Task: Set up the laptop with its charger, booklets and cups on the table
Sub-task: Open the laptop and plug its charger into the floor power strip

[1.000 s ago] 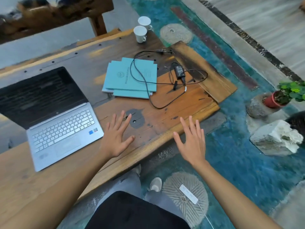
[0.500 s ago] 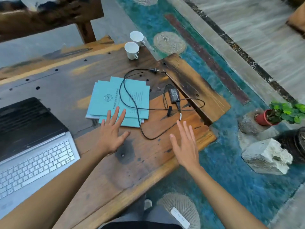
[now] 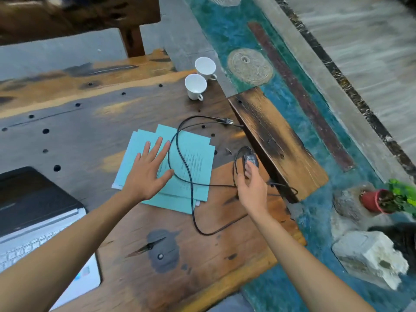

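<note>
Light blue booklets [image 3: 195, 158] lie fanned in a stack on the wooden table [image 3: 94, 136]. My left hand [image 3: 148, 170] rests flat on them with fingers spread. The black charger brick [image 3: 251, 159] sits right of the booklets, and its cable [image 3: 191, 199] loops over them. My right hand [image 3: 252, 188] touches the brick with its fingertips curled toward it. An open silver laptop [image 3: 33, 210] stands at the left edge. Two white cups [image 3: 195, 86] stand at the table's far right corner.
A scorched wooden plank [image 3: 276, 140] sticks out on the table's right side. Below on the teal floor are a red potted plant [image 3: 380, 199], a white rock [image 3: 371, 253] and a round woven mat [image 3: 249, 66]. A wooden bench [image 3: 78, 16] stands beyond the table.
Both hands have moved forward. The left hand went from the bare wood onto the booklets. The right hand went from the table edge to the charger brick.
</note>
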`<state>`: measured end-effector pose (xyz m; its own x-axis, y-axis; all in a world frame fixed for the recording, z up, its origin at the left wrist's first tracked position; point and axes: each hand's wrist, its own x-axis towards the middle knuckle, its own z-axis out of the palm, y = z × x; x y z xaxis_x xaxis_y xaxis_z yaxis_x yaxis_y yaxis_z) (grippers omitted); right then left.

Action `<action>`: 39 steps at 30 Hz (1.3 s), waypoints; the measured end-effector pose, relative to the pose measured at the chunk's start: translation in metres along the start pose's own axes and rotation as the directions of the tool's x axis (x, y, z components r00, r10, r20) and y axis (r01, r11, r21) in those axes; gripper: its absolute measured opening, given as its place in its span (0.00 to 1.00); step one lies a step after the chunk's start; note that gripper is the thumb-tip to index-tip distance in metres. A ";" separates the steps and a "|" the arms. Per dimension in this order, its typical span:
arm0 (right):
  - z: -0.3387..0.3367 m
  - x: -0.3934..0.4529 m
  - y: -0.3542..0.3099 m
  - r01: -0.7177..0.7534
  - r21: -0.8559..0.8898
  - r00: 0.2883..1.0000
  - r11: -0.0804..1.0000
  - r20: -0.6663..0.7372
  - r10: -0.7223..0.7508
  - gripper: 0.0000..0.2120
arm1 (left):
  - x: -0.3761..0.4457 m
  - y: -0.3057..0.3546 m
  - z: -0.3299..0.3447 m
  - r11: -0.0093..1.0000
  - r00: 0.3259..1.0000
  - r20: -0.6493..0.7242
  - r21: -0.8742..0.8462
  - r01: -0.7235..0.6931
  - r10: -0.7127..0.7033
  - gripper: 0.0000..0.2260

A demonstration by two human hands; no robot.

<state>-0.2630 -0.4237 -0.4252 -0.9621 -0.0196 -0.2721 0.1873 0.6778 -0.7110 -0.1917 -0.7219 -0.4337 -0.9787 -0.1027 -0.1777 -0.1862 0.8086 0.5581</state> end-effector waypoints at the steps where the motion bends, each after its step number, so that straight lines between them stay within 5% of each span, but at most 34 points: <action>1: 0.002 0.016 -0.005 -0.045 0.049 0.999 0.998 -0.006 0.045 0.23 | 0.011 0.000 -0.002 1.000 1.000 0.005 0.002 -0.002 0.002 0.36; 6: 0.007 0.100 -0.016 -0.204 0.028 0.978 0.979 -0.043 0.205 0.19 | 0.074 0.003 0.000 0.999 0.999 0.041 -0.017 0.036 -0.036 0.32; 12: 0.018 0.188 -0.007 -0.341 0.236 0.940 0.910 0.099 0.326 0.19 | 0.171 0.023 0.025 1.000 0.996 0.089 -0.027 0.004 -0.002 0.28; 23: 0.044 0.252 0.000 -0.293 0.331 0.955 0.897 0.153 0.255 0.17 | 0.302 0.069 0.074 0.989 0.976 0.179 0.057 -0.136 0.124 0.21; 31: 0.039 0.263 0.017 -0.316 0.373 0.947 0.872 0.177 0.268 0.16 | 0.316 0.070 0.105 0.939 0.955 0.216 0.235 -0.251 0.201 0.25; 39: 0.045 0.268 0.020 -0.347 0.400 0.937 0.849 0.174 0.301 0.12 | 0.320 0.069 0.112 0.955 0.962 0.170 0.173 -0.242 0.213 0.19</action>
<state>-0.5081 -0.4484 -0.5419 -0.8110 0.0580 -0.5822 0.5719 0.2883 -0.7680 -0.5076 -0.6344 -0.5428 -0.9665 0.1722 -0.1902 0.0742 0.8972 0.4353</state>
